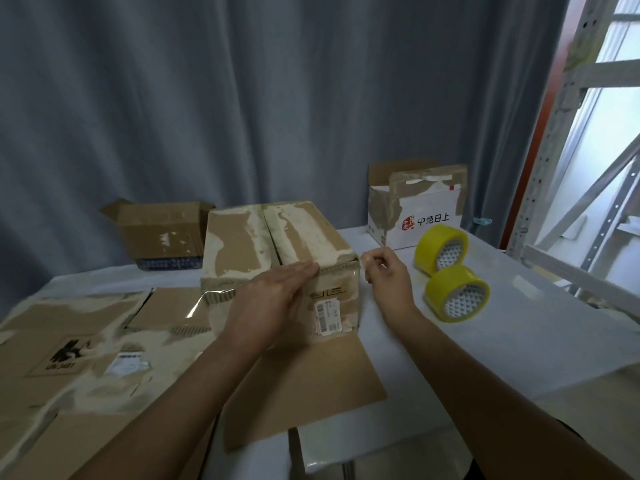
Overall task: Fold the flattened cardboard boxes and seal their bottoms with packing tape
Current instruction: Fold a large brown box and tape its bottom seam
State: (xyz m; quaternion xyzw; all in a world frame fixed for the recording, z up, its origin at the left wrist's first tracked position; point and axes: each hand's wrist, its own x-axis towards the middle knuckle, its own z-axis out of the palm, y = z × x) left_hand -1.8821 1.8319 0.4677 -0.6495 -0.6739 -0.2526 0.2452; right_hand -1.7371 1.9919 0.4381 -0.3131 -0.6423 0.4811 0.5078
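The left hand (273, 299) lays straight fingers (301, 270) flat on the cardboard box's (277, 237) near top edge; the right hand (386, 271) hovers just beside its corner, fingers loosely curled, pinching nothing visible.

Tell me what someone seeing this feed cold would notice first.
The worn brown cardboard box at centre stands flaps-down, its taped seam up; the left hand lies flat against its near edge while the right hand hovers beside its right corner, fingers loosely curled. Two yellow rolls of packing tape stand on edge on the white table cover to the right. Flattened brown cardboard sheets lie at left.
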